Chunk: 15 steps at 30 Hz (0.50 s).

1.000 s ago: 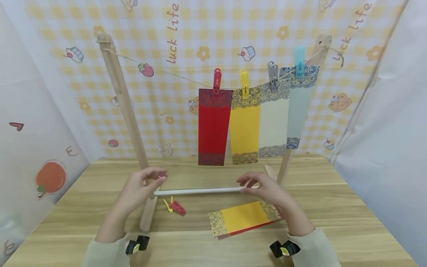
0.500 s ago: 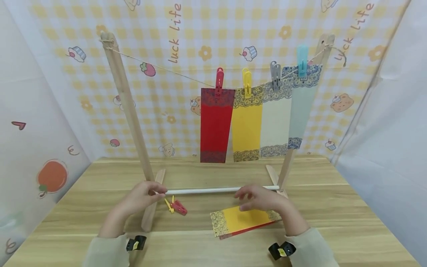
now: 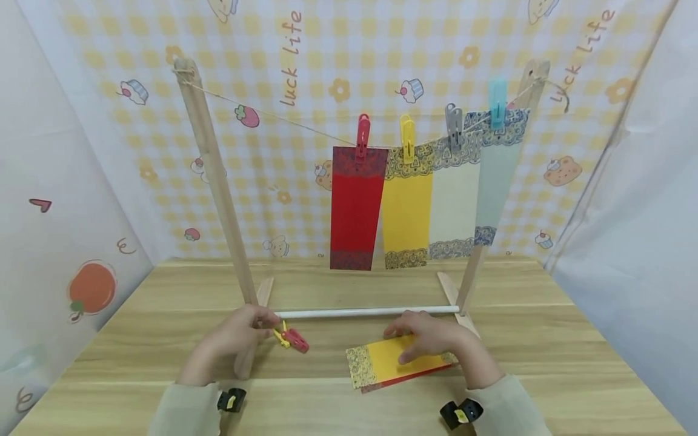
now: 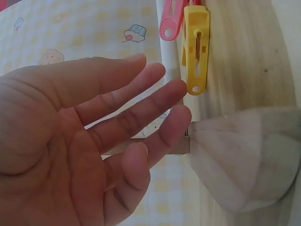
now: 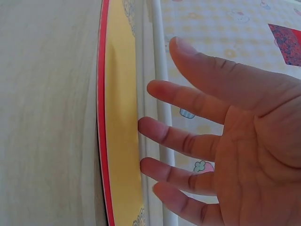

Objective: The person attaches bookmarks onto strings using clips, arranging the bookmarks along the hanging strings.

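Observation:
My left hand (image 3: 240, 333) hovers beside a yellow clothespin (image 4: 197, 52) and a red clothespin (image 3: 297, 341) lying on the table, its fingers loosely bent with nothing between them. Over a yellow card (image 3: 389, 357) with patterned ends, my right hand (image 3: 428, 339) is spread, thumb apart from the fingers. A red card (image 5: 103, 94) lies under the yellow one, mostly covered. In the right wrist view the fingertips come right to the yellow card's edge, and the palm holds nothing.
A wooden stand with a left post (image 3: 215, 175), a right post (image 3: 473, 272) and a white crossbar (image 3: 365, 312) carries a string. Clothespins hold a red card (image 3: 357, 212), a yellow card (image 3: 406, 212), a cream card (image 3: 452, 206) and a pale blue card (image 3: 497, 181) on it.
Both hands have left the white crossbar and come down and nearer. The left moved toward the loose clothespins, the right over the cards on the table. The head view shifted slightly.

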{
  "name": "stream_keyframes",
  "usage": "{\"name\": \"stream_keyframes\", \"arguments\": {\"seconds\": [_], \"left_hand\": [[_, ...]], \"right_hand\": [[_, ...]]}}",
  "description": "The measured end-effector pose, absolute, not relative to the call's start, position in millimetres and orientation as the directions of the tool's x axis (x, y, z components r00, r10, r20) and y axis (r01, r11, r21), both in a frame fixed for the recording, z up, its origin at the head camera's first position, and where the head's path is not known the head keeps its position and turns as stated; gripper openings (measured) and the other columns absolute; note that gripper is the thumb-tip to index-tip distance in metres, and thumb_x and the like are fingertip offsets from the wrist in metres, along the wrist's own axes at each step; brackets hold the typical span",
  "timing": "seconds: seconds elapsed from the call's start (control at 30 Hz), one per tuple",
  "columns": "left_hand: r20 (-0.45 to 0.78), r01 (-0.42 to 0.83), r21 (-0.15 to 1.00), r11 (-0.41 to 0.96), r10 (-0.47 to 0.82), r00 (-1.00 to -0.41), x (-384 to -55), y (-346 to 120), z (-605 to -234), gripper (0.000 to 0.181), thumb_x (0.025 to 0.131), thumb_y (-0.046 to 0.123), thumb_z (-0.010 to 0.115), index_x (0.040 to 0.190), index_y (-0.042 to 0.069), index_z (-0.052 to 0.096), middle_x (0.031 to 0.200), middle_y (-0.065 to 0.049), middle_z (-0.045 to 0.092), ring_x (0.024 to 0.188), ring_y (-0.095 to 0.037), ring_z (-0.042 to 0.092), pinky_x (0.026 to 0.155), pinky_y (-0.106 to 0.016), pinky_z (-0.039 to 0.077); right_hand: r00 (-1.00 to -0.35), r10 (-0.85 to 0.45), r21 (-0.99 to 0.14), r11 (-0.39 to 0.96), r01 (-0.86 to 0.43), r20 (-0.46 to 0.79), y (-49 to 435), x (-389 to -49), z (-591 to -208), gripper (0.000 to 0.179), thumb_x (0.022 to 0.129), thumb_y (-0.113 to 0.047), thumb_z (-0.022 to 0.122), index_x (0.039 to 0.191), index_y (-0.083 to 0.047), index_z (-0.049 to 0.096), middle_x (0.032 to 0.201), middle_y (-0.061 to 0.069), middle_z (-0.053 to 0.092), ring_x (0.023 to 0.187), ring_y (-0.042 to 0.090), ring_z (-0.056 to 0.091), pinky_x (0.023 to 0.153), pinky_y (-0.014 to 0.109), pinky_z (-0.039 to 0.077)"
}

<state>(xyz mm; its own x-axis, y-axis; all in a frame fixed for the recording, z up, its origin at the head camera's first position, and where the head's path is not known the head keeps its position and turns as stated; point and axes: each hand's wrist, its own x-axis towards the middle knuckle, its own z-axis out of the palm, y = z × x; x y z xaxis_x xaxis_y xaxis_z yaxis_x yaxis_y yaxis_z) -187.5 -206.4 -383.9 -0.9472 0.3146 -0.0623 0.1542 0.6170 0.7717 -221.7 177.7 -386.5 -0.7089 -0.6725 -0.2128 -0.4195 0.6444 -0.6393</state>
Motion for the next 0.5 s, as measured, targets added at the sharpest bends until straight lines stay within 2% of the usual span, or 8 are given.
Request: {"name": "stream_keyframes", "arguments": {"seconds": [0.23, 0.37, 0.5], "left_hand": [[-0.092, 0.147, 0.795, 0.588, 0.356, -0.930, -187.1, -207.6, -385.7, 0.033, 0.087, -0.004, 0.063, 0.119, -0.011, 0.061, 0.094, -0.013, 0.062, 0.086, -0.020, 0.056, 0.071, -0.022, 0.048], [-0.112, 0.110, 0.779, 0.617, 0.310, -0.944, -186.8, -205.0, -387.2, 0.044, 0.078, -0.011, 0.068, 0.122, -0.012, 0.059, 0.090, -0.014, 0.059, 0.083, -0.021, 0.055, 0.074, -0.027, 0.049], [-0.127, 0.088, 0.690, 0.719, 0.240, -0.962, -187.5, -201.1, -388.7, 0.052, 0.072, -0.009, 0.076, 0.123, -0.007, 0.062, 0.087, -0.010, 0.059, 0.080, -0.020, 0.054, 0.073, -0.032, 0.047]], "right_hand": [[-0.715, -0.654, -0.556, 0.700, -0.449, -0.246, 175.9, -218.9, -385.6, 0.049, 0.075, -0.016, 0.085, 0.120, -0.015, 0.066, 0.118, 0.003, 0.057, 0.112, 0.025, 0.047, 0.097, 0.049, 0.044], [-0.727, -0.629, -0.498, 0.740, -0.452, -0.275, 173.7, -215.5, -384.7, 0.051, 0.071, -0.016, 0.087, 0.117, -0.019, 0.063, 0.117, 0.001, 0.052, 0.112, 0.024, 0.044, 0.097, 0.050, 0.044], [-0.743, -0.601, -0.461, 0.770, -0.441, -0.294, 170.6, -212.4, -384.8, 0.059, 0.066, -0.014, 0.090, 0.116, -0.022, 0.060, 0.118, 0.000, 0.048, 0.115, 0.025, 0.041, 0.099, 0.053, 0.043]]}}
